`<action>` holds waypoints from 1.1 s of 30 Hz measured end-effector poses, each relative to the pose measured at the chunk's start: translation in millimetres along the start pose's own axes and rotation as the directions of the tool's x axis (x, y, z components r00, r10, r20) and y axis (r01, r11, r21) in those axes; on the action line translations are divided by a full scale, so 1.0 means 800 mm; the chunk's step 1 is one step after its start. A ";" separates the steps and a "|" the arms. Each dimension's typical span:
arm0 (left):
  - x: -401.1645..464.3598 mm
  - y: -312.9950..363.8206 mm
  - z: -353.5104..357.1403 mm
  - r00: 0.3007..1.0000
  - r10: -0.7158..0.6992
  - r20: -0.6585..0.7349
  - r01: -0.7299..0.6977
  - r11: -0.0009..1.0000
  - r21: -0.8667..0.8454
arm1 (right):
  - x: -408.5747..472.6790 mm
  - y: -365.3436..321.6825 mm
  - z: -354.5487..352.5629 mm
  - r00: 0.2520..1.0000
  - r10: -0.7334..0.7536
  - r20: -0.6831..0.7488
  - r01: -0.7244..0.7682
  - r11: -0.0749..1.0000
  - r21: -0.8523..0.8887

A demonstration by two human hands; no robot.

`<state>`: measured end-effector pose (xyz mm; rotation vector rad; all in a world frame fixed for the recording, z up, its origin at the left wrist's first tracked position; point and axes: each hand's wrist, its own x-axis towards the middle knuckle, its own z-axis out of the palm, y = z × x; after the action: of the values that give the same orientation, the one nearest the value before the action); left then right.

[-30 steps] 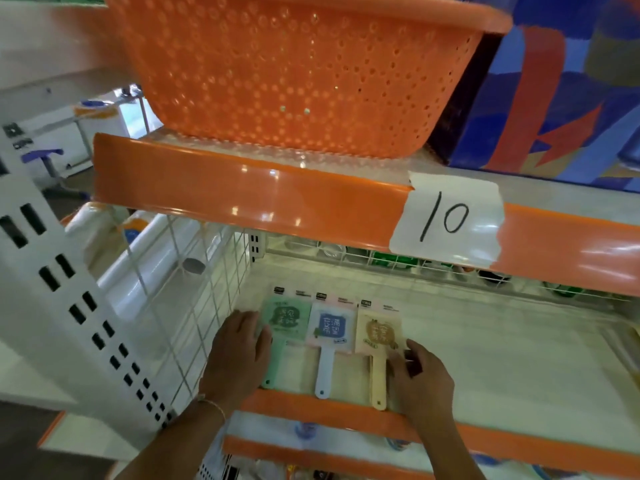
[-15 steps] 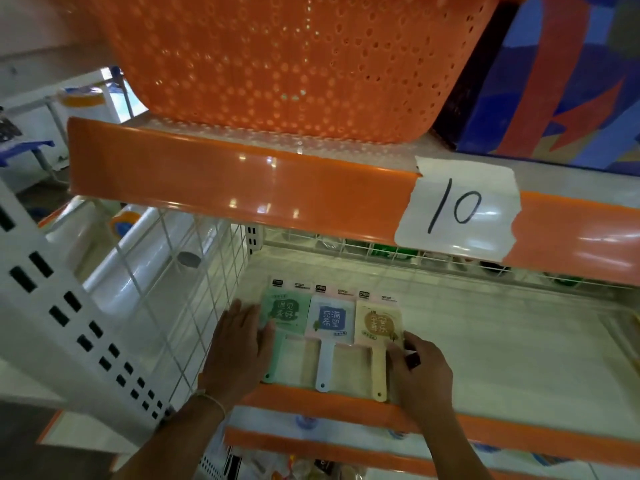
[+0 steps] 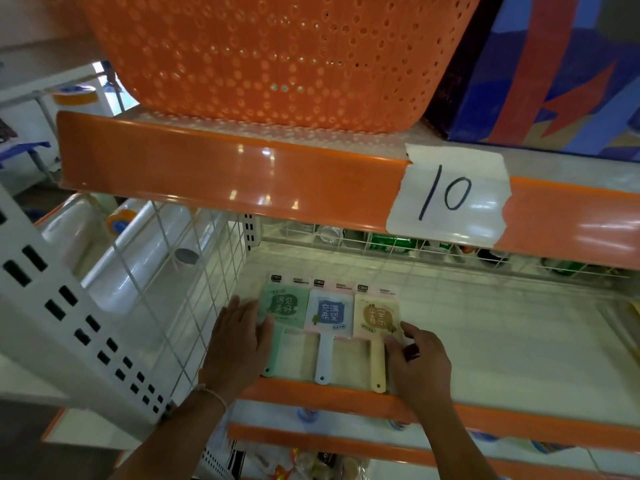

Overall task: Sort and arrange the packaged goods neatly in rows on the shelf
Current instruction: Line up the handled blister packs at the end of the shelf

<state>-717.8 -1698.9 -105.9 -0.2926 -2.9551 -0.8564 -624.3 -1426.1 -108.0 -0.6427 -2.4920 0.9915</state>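
Three packaged hand fans lie flat side by side at the front left of the white shelf [image 3: 502, 341]: a green fan [image 3: 285, 308], a blue-and-pink fan [image 3: 329, 315] and a beige fan [image 3: 377, 318], handles pointing toward me. My left hand [image 3: 239, 341] lies flat with straight fingers against the left edge of the green fan. My right hand [image 3: 415, 355] touches the right edge of the beige fan's package with its fingertips, fingers slightly bent.
A white wire grid [image 3: 180, 278] walls the shelf's left side, and a low wire fence [image 3: 415, 244] with cans behind runs along the back. Overhead, an orange basket [image 3: 277, 57] and a blue box [image 3: 561, 71] sit above a label reading 10 [image 3: 448, 195]. An orange lip [image 3: 519, 414] edges the shelf front.
Both hands stay at the outer edges of the fan row. The view has shifted slightly; the three fans sit about where they were.
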 end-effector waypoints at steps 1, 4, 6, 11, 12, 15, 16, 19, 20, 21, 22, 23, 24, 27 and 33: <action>0.000 -0.001 0.001 1.000 0.000 0.001 0.000 1.000 0.001 | -0.001 0.000 0.000 1.000 -0.003 0.006 0.003 1.000 0.014; 0.001 -0.002 0.002 1.000 0.005 -0.008 -0.005 1.000 0.004 | -0.003 -0.002 0.001 0.999 -0.027 0.029 0.027 0.999 0.023; 0.001 -0.002 0.003 1.000 0.012 -0.015 -0.012 1.000 0.000 | -0.002 -0.003 0.001 0.999 -0.043 0.031 0.042 0.999 0.023; 0.001 -0.001 0.002 1.000 0.005 -0.017 -0.005 1.000 -0.005 | -0.001 0.001 0.004 0.996 -0.076 0.041 0.076 0.997 0.010; 0.001 -0.001 0.002 1.000 0.006 -0.017 -0.006 1.000 -0.009 | -0.001 0.002 0.004 0.996 -0.075 0.043 0.075 0.997 0.006; 0.000 0.000 0.002 0.999 0.012 -0.034 -0.012 1.000 -0.024 | -0.001 0.003 0.005 0.996 -0.079 0.048 0.079 0.997 -0.008; 0.000 0.000 0.002 0.999 0.014 -0.039 -0.015 1.000 -0.024 | -0.001 0.003 0.005 0.996 -0.078 0.050 0.079 0.997 -0.011; -0.001 -0.001 0.002 0.999 0.020 -0.048 -0.021 1.000 -0.018 | -0.002 0.003 0.003 0.996 -0.068 0.058 0.069 0.997 -0.016; -0.001 -0.002 0.003 0.999 0.021 -0.048 -0.022 1.000 -0.019 | -0.002 0.002 0.002 0.996 -0.061 0.061 0.062 0.998 -0.014; 0.000 -0.002 0.002 0.999 0.018 -0.045 -0.019 1.000 -0.021 | -0.002 0.000 0.001 0.997 -0.049 0.063 0.050 0.999 -0.007; 0.000 -0.002 0.002 0.999 0.015 -0.041 -0.016 1.000 -0.022 | -0.003 -0.001 0.000 0.997 -0.036 0.064 0.035 0.999 0.004; 0.000 -0.002 0.002 0.999 0.012 -0.038 -0.013 1.000 -0.023 | -0.003 -0.002 -0.001 0.998 -0.023 0.062 0.022 1.000 0.015; -0.001 -0.002 0.002 0.999 0.011 -0.040 -0.012 1.000 -0.025 | -0.003 -0.003 -0.001 0.998 -0.014 0.059 0.013 1.000 0.023; -0.002 -0.001 0.000 0.999 -0.004 -0.042 0.002 0.999 -0.035 | -0.002 -0.004 -0.001 0.999 0.011 0.051 -0.012 0.999 0.031; -0.003 -0.001 0.000 0.998 0.005 -0.061 -0.008 0.999 -0.043 | -0.001 0.002 -0.002 0.997 0.073 -0.022 -0.071 0.995 0.072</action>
<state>-715.4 -1700.0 -106.5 -0.2732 -2.8814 -0.9120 -622.4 -1424.7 -108.1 -0.7229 -2.4159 1.0865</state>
